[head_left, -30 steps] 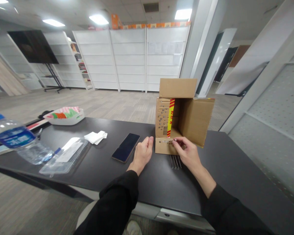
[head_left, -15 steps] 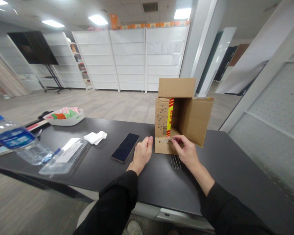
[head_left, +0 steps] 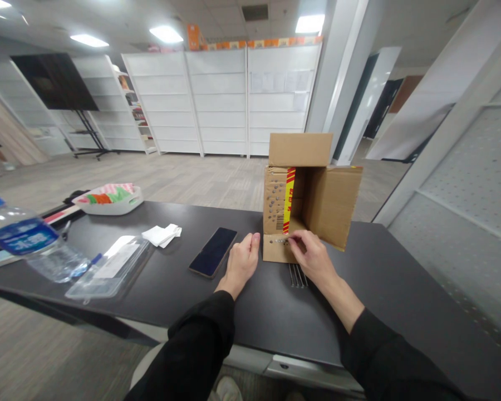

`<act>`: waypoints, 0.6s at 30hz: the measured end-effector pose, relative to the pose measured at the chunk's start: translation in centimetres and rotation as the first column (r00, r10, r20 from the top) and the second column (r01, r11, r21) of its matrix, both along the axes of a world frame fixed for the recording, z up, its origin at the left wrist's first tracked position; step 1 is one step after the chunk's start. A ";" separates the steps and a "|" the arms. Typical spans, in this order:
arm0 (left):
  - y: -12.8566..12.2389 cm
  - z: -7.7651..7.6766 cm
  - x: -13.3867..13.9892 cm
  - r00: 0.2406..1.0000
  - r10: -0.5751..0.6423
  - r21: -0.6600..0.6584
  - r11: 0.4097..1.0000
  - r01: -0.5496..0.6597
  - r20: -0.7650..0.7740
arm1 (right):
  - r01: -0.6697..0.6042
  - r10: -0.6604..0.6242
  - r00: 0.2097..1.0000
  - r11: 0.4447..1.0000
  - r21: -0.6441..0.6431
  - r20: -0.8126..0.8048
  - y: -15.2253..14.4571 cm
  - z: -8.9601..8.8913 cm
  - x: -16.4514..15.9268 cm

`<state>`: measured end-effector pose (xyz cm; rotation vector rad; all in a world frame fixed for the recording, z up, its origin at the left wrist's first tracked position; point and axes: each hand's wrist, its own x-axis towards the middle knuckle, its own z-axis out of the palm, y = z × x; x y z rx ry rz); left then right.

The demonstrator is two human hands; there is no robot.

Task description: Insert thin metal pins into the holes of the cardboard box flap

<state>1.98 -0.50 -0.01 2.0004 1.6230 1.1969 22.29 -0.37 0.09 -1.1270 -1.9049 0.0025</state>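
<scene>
An open cardboard box (head_left: 332, 200) lies on its side with its mouth facing me and its flaps spread. Small round grey metal pieces dot its left flap (head_left: 271, 214), and a row of them crosses the lower flap (head_left: 278, 255). At that row my right hand (head_left: 313, 257) is closed in a pinch; whatever is between the fingertips is too small to name. Left of the box, my left hand (head_left: 242, 260) is closed with the thumb on top, its contents hidden. Several long nails (head_left: 295, 277) lie side by side just before the lower flap.
On the dark table (head_left: 275, 323) a phone (head_left: 212, 252) lies beside my left hand. Farther left are folded tissues (head_left: 162, 235), a clear plastic case (head_left: 108, 270), a water bottle (head_left: 33, 239) and a white basket (head_left: 112, 207) with colourful packets.
My right hand's fingertips have shifted slightly left along the row on the lower flap. My left hand, the box and the nails stay in place.
</scene>
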 end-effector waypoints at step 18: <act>0.1 -0.2 0.0 1.000 -0.006 0.001 1.000 0.006 0.021 | 0.001 -0.009 0.996 0.995 0.096 0.086 0.4 -0.1 -0.1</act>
